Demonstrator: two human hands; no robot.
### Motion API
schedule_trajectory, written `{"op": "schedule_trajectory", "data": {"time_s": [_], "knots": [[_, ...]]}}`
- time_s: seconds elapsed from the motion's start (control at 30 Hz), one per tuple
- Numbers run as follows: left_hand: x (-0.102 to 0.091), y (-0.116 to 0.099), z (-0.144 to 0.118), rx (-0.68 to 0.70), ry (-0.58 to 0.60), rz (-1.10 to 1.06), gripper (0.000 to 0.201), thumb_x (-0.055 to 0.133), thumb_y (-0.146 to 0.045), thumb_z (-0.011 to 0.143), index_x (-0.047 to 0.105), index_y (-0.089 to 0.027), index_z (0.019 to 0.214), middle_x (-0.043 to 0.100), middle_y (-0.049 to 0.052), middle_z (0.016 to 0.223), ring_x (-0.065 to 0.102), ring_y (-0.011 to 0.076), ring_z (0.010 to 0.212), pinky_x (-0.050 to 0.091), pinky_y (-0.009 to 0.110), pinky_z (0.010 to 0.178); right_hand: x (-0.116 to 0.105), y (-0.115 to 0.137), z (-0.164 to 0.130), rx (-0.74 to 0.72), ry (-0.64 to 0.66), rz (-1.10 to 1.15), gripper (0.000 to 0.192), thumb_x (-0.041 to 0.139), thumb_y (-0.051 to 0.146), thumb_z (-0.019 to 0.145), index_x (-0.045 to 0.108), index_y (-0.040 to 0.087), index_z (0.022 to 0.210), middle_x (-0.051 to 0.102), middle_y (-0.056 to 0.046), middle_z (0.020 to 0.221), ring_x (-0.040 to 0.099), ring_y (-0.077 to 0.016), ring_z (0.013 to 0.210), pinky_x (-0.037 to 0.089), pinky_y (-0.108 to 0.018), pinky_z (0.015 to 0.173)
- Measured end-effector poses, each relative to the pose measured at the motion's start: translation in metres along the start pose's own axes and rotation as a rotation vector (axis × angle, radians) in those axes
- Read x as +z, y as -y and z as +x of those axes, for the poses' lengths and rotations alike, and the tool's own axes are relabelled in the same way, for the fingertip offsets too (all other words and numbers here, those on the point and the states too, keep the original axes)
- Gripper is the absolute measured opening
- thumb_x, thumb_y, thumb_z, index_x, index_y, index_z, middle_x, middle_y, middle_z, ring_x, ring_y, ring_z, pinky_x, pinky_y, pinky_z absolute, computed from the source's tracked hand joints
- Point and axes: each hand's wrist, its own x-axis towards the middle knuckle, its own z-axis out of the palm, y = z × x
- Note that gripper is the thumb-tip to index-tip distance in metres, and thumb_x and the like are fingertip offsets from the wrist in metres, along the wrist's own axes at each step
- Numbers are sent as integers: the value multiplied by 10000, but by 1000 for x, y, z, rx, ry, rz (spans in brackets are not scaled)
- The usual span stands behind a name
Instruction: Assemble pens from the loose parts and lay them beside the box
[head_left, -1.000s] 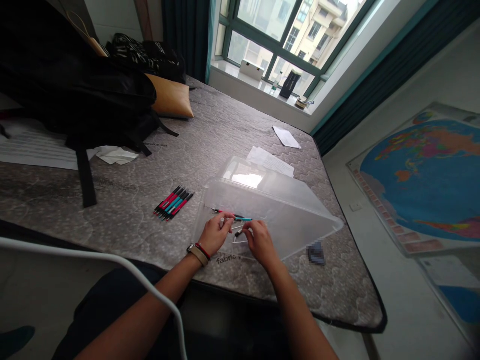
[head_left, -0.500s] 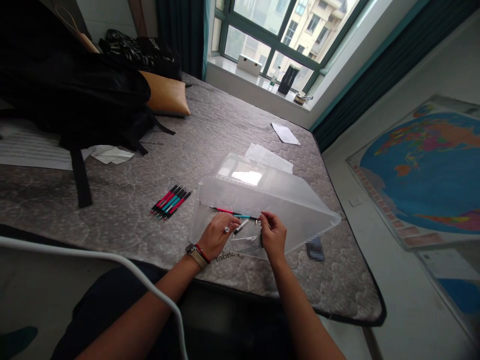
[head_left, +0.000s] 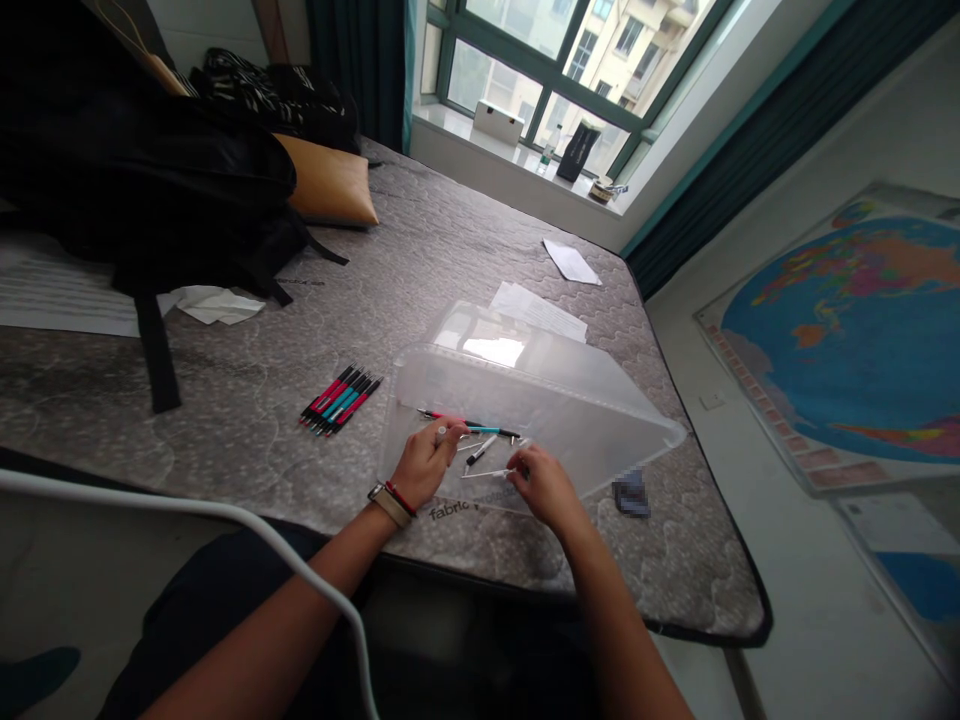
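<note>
My left hand [head_left: 426, 460] is closed around a small white cylindrical piece [head_left: 441, 434], whose round end shows by the knuckles. My right hand [head_left: 546, 487] pinches at the right end of a thin white stick [head_left: 484, 474]; the fingertips partly hide that end. Between the hands lies a black-and-white pen part [head_left: 481, 451], with small loose pieces around it. Just beyond, a red pen [head_left: 444, 417] and a turquoise pen [head_left: 487, 430] lie in a line. These things lie in a translucent plastic box [head_left: 600, 425] resting on its side.
Several red, turquoise and black pens [head_left: 341, 401] lie in a row left of the box. Sheets of paper [head_left: 536, 310] are behind it. A black backpack [head_left: 172, 190] and a tan cushion [head_left: 334, 182] occupy the mattress's [head_left: 255, 400] far left. A white cable [head_left: 225, 512] crosses the lower left.
My right hand has moved down and slightly left, from the pen tip to the end of the thin white stick. My left hand has shifted slightly up and left, still holding the white piece.
</note>
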Motion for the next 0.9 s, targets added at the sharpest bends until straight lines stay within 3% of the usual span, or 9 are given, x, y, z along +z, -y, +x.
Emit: {"op": "schedule_trajectory", "data": {"time_s": [0.1, 0.2, 0.33, 0.53, 0.67, 0.9], "knots": [[0, 1, 0, -36, -5, 0, 419, 411, -509, 942, 662, -176, 979, 472, -39, 549, 449, 118, 514, 344, 227, 531, 9, -8, -1, 19, 72, -63, 182, 635, 80, 751, 691, 215, 861, 608, -44, 941, 590, -167, 830, 425, -261, 766], [1, 2, 1, -51, -10, -6, 426, 404, -508, 938, 668, -176, 979, 473, -33, 546, 456, 125, 518, 346, 229, 534, 19, -15, 2, 69, 46, -122, 209, 612, 29, 740, 691, 194, 840, 601, -65, 943, 578, -167, 805, 421, -253, 741], [2, 4, 1, -62, -14, -20, 434, 391, -509, 938, 670, -178, 978, 477, -35, 535, 465, 128, 509, 361, 232, 541, 26, -19, 7, 66, 31, -145, 180, 583, 27, 763, 673, 183, 772, 593, -68, 900, 562, -160, 779, 415, -241, 729], [2, 8, 1, -46, 29, 50, 422, 403, -508, 937, 675, -185, 955, 508, -38, 540, 503, 126, 519, 369, 231, 550, 26, -13, 4, 61, 15, -126, 85, 585, 110, 807, 632, 181, 813, 591, -83, 926, 569, -175, 795, 427, -268, 746], [4, 9, 1, -36, 74, 105, 409, 440, -513, 922, 688, -188, 908, 527, -37, 542, 498, 124, 524, 355, 227, 541, 18, -2, 4, 46, -82, 58, 45, 562, 170, 832, 604, 184, 825, 608, -59, 880, 576, -185, 813, 436, -289, 768], [13, 5, -4, 64, 250, 122, 354, 492, -473, 913, 702, -193, 963, 590, -23, 599, 548, 141, 602, 396, 240, 624, 23, 29, 8, 24, -84, 545, 218, 556, 398, 870, 604, 185, 869, 631, -16, 809, 513, -136, 618, 403, -238, 576]]}}
